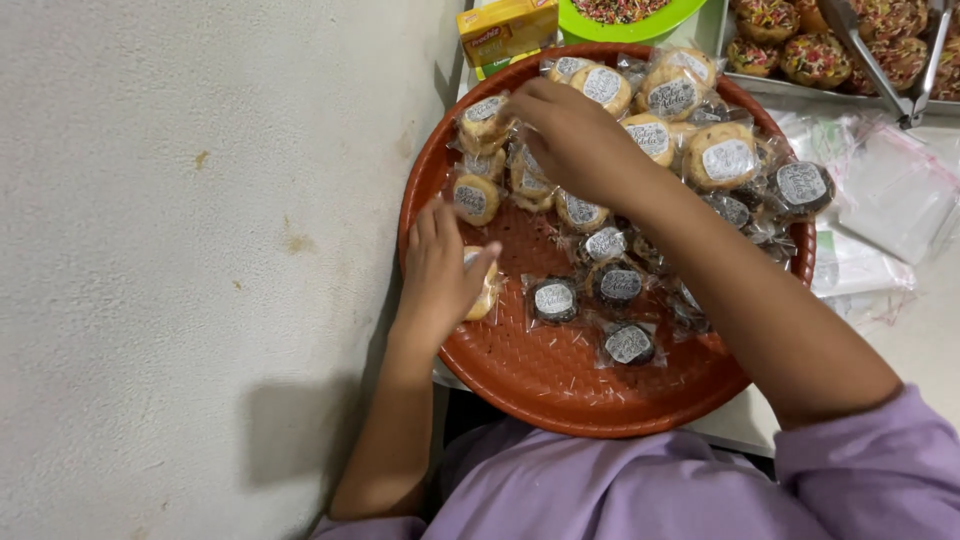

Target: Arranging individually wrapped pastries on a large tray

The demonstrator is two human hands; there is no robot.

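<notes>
Left hand [440,268] is positioned at the left rim of a round red woven tray [540,385] and is closed around a pale wrapped cookie [484,296], of which only the right edge is visible past the fingers. Right hand [572,135] is extended across the tray from the lower right, with its fingers curled down onto a cluster of wrapped pale cookies [486,122] at the upper left of the tray; a grasp on any single packet cannot be confirmed, since the fingertips are hidden among the wrappers.

The tray is loaded with cookies sealed in clear plastic, each packet carrying a round label. Pale cookies [722,158] are grouped along the upper and right portion. Dark cookies are placed nearer the middle and bottom: one dark cookie [553,300] lies just right of the left hand, another dark cookie [628,344] lies nearest the lower rim, and a third dark cookie [801,186] rests at the right rim.

The tray is set on a table [930,340] beside a pale wall [200,250]. Empty clear bags [880,190] are spread to the right of the tray. A metal tray of sprinkle-topped cakes [815,58] with metal tongs [885,60] laid across it is located at the upper right. A yellow box [505,30] and a green plate [625,15] are located just beyond the upper rim. Lilac sleeves [870,460] are worn.
</notes>
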